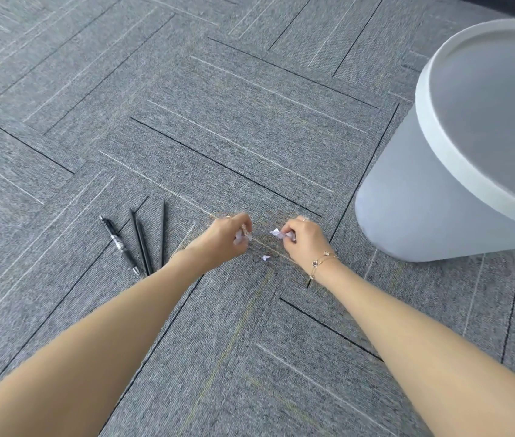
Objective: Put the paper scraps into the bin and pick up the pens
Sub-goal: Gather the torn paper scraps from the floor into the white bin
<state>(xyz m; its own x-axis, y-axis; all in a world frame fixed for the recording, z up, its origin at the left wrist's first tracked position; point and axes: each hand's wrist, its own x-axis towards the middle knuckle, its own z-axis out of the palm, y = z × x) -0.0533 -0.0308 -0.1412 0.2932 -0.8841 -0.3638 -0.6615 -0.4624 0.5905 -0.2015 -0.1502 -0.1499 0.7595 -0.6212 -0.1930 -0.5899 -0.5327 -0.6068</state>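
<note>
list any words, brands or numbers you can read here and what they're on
None can be read.
Black click pen: a pale band near its grip may carry print, too small and blurred to read.
Two thin black pens and: no markings visible.
Grey bin: plain, no label showing.
Paper scraps in the left hand and right hand: no writing can be made out.
</note>
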